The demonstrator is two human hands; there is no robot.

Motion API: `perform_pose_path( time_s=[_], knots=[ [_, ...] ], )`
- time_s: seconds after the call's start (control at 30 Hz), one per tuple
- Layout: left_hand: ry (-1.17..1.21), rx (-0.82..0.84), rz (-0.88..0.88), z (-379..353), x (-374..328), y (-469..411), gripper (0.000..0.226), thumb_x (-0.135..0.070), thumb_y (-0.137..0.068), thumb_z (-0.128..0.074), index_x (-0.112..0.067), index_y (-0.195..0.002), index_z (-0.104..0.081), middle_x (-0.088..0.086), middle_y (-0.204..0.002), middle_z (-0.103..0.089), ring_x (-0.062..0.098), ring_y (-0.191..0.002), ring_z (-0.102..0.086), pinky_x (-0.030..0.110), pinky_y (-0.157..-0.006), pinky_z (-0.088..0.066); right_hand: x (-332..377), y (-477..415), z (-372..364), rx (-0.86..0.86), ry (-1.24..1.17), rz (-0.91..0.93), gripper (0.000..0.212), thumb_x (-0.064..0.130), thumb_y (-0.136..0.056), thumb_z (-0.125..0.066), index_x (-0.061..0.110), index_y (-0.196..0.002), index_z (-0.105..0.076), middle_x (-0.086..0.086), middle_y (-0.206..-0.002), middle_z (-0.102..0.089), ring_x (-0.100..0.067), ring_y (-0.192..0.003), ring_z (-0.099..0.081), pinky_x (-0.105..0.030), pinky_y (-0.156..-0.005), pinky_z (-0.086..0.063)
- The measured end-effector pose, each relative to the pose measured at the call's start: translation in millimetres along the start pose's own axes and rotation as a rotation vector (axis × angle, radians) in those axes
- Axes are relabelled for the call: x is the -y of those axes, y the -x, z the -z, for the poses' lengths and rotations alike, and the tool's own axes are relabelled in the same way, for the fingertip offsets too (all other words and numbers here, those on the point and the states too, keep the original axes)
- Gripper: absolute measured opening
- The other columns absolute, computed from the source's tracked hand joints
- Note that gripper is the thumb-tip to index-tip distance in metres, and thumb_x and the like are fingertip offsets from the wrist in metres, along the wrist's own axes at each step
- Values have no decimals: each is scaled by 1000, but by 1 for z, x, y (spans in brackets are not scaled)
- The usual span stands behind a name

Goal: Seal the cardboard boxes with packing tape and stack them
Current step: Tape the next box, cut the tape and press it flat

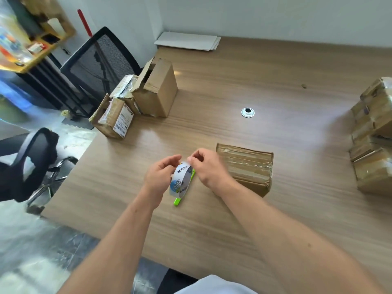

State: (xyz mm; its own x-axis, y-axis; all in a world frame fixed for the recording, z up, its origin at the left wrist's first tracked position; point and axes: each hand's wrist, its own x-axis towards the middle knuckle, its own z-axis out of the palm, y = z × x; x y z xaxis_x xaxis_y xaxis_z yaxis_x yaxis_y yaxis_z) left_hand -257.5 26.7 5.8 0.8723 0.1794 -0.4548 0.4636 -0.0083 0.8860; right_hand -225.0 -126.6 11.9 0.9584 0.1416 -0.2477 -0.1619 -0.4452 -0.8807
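Observation:
My left hand [160,177] grips a roll of clear packing tape [181,181] just above the wooden table [233,85]. My right hand [206,167] pinches at the top edge of the roll. A taped cardboard box [248,166] lies flat right behind my right hand. Under the roll a green utility knife [177,201] lies on the table, mostly hidden. A stack of taped boxes [373,134] stands at the right edge. At the far left are an open tall box [157,90], a labelled box [115,119] and a third, torn box [125,90].
Two black office chairs [99,66] stand left of the table. A flat white sheet [188,40] lies at the far edge by the wall. A round cable grommet [247,112] sits mid-table. Cluttered yellow shelves [31,39] are at the top left.

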Motion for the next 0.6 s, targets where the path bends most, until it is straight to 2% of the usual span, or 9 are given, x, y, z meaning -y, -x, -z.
perform_pose_path(
  time_s=[0.07, 0.13, 0.2, 0.27, 0.33, 0.43, 0.5, 0.6],
  knots=[
    [-7, 61, -5, 10, 8, -4, 29, 0, -92, -59, -17, -111, -71, 6, -102, -74, 21, -84, -65, 33, -72, -51, 4, -5, -6, 1, -1, 6, 17, 23, -95, -66, 18, -79, -66, 11, -66, -58, -8, -64, -50, -28, -64, -38],
    [-47, 134, -28, 17, 11, -6, 26, 3, -96, -58, -15, -110, -70, -1, -97, -76, 15, -82, -66, 29, -71, -52, 10, -11, -10, 8, 28, 0, 16, 26, -94, -67, 15, -82, -69, 9, -69, -63, -11, -68, -55, -28, -64, -42],
    [-92, 156, -60, 22, 9, -12, 24, 8, -97, -54, -12, -103, -66, -11, -82, -75, 4, -71, -66, 19, -63, -51, 14, -19, -17, 8, 3, -27, 16, 27, -92, -68, 15, -82, -71, 3, -74, -70, -18, -75, -64, -31, -70, -48],
    [-82, 148, -33, 23, 7, -20, 23, 9, -98, -49, -11, -93, -62, -14, -64, -70, -3, -58, -61, 13, -53, -46, 16, -27, -26, 37, -83, -56, 18, 25, -91, -69, 16, -75, -69, -4, -77, -73, -27, -79, -68, -40, -75, -54],
    [-112, 117, -7, 32, 6, -30, 24, 6, -99, -47, -10, -90, -62, -12, -64, -67, 2, -57, -59, 17, -54, -43, 19, -38, -37, 63, -203, -104, 21, 19, -92, -69, 18, -71, -65, -8, -75, -71, -27, -72, -63, -40, -70, -54],
    [-152, 104, -27, 51, 16, -45, 21, 9, -94, -57, -6, -103, -69, 4, -87, -67, 16, -76, -54, 28, -64, -40, 18, -53, -53, 83, -289, -173, 22, 12, -94, -66, 17, -73, -63, -9, -76, -67, -21, -73, -59, -31, -63, -48],
    [-222, 102, 0, 65, 25, -52, 23, 8, -93, -60, -7, -106, -71, 1, -83, -66, 14, -71, -53, 28, -63, -40, 15, -64, -66, 85, -296, -202, 21, 12, -95, -65, 16, -75, -63, -6, -76, -68, -21, -73, -59, -32, -65, -47],
    [-288, 128, 115, 85, 44, -66, 23, 5, -91, -60, -13, -96, -73, -2, -76, -68, 13, -67, -54, 29, -62, -42, 10, -84, -83, 7, -358, -264, 19, 11, -96, -62, 15, -77, -62, 1, -76, -69, -16, -71, -59, -31, -67, -48]
  ],
)
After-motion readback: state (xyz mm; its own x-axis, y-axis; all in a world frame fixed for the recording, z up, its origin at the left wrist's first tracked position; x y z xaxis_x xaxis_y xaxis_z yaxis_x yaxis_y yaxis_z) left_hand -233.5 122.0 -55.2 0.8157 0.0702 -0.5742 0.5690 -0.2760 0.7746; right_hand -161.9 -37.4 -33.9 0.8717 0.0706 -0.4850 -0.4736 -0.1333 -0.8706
